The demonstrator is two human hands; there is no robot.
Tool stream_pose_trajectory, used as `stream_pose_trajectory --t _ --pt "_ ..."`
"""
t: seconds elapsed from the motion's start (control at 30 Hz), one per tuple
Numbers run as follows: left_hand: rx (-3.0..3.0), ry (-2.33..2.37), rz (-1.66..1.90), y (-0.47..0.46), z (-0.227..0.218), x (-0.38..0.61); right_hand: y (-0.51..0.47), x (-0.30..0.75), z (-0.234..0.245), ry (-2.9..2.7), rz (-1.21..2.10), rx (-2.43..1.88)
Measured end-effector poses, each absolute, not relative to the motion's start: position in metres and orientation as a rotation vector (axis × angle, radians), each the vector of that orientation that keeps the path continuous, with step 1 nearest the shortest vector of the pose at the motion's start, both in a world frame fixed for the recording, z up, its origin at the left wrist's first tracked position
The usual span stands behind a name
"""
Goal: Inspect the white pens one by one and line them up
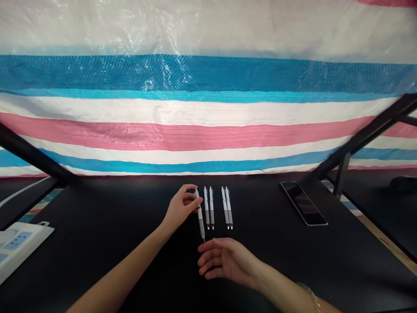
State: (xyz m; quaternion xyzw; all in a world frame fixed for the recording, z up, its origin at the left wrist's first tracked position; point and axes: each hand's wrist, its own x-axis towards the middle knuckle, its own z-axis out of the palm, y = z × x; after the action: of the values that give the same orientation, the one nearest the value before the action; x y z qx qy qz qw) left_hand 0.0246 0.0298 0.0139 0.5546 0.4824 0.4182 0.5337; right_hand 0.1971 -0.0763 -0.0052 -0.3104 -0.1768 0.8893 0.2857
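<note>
My left hand (pixel 183 205) grips a white pen with a grey grip section (pixel 200 220) near its top end, between thumb and fingers. That pen slants slightly, its tip pointing toward me. Just below the tip, my right hand (pixel 224 261) is open, fingers spread and slightly curled, with nothing in it; whether its fingertips touch the tip I cannot tell. To the right of the held pen lies a pair of matching pens (pixel 209 208), side by side with a small gap. A second pair of pens (pixel 227 208) lies further right, nearly touching each other.
A smartphone (pixel 304 203) lies at the right on the black table (pixel 130 200). A white power strip (pixel 22 243) sits at the left edge. Black metal bars (pixel 361 134) slope down on both sides. A striped plastic sheet (pixel 208 134) hangs behind the table.
</note>
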Motion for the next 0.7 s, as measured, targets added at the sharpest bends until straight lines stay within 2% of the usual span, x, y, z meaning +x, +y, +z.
stream_pose_trajectory --t 0.23,0.33,0.4,0.57,0.63,0.7 --pt "1.566 1.272 1.002 0.055 0.005 0.027 -0.077 0.196 -0.006 -0.557 2.358 -0.849" --pt "1.462 1.278 0.956 0.045 0.003 0.024 -0.073 0.2 0.005 -0.845 2.192 -0.899" --pt "1.379 1.256 0.885 0.032 0.005 0.021 -0.069 0.209 0.013 -1.206 1.911 -0.992" --pt "1.21 1.211 0.689 -0.004 0.014 0.017 -0.056 0.231 0.019 -2.285 0.454 -1.323" --pt "1.212 1.203 0.679 -0.013 0.014 0.019 -0.053 0.233 0.013 -2.495 0.124 -1.342" --pt "1.217 1.201 0.69 -0.017 0.013 0.02 -0.053 0.23 0.005 -2.583 -0.066 -1.344"
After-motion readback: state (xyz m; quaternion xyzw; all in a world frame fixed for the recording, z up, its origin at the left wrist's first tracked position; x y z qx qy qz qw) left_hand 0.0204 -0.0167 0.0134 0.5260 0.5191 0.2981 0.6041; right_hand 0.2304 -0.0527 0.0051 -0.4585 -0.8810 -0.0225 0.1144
